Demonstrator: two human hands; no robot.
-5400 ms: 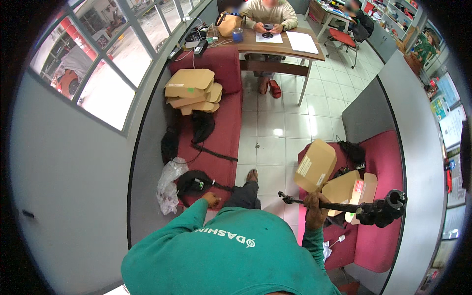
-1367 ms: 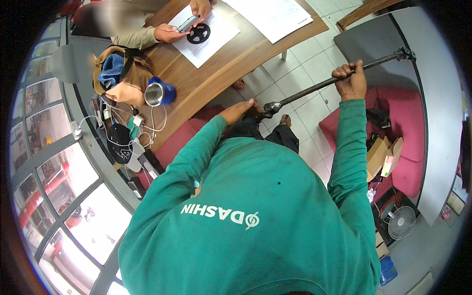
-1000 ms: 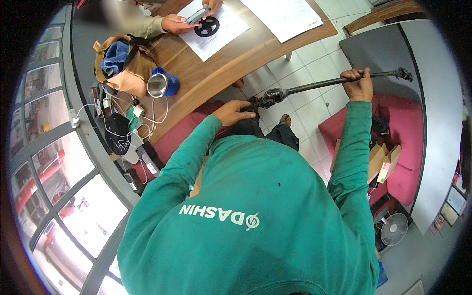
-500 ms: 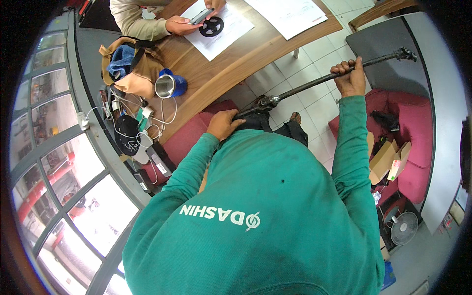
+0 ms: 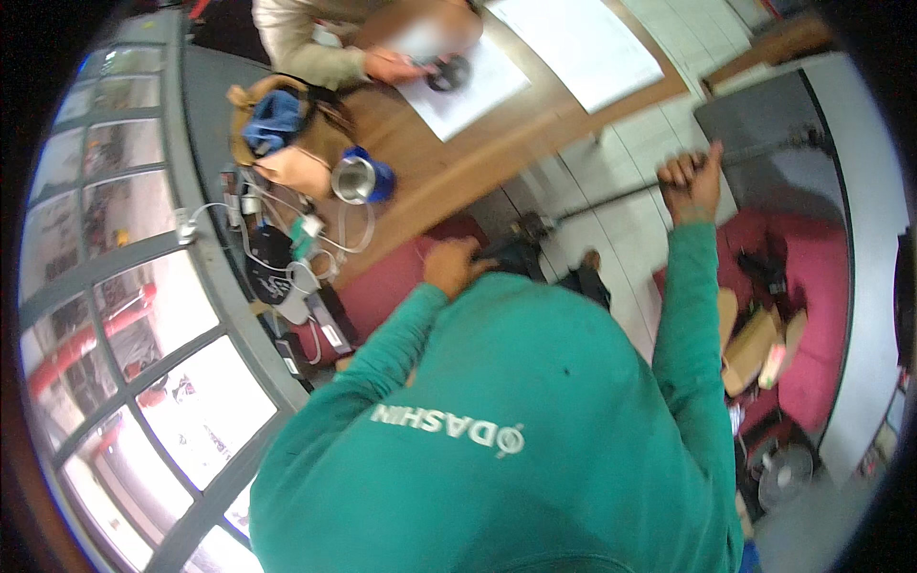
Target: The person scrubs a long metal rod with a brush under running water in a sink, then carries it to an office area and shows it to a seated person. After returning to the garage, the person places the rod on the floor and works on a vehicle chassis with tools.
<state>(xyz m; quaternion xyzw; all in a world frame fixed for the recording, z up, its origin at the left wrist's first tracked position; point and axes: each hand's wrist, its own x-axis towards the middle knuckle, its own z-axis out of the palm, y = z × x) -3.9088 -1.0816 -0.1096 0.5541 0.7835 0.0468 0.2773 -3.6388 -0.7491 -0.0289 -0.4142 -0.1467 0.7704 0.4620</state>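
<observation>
Across my lap lies a long, dark, greasy metal shaft (image 5: 611, 201), slanting up to the right, with a knuckle-like joint partway along and a lumpy far end. My right hand (image 5: 690, 186) is wrapped round its bar toward the far end, thumb pointing up. Beside my waist, my left hand (image 5: 451, 267) grips the near end, below the joint; its fingertips are partly hidden. The picture is blurred by motion. Green sleeves cover both my arms.
Ahead stands a wooden table (image 5: 516, 143) with papers (image 5: 583, 57), a bag (image 5: 306, 172), a blue mug (image 5: 365, 179) and cables. Another person's hand (image 5: 396, 67) touches a black wheel-shaped part (image 5: 449, 74). To the right, a red sofa (image 5: 821, 277) bears open cardboard boxes (image 5: 755, 353); a fan (image 5: 785, 475) stands nearby.
The whole view has shifted, so things sit lower and to the right. Both my hands keep their hold on the shaft. The other person's hands have moved and blurred.
</observation>
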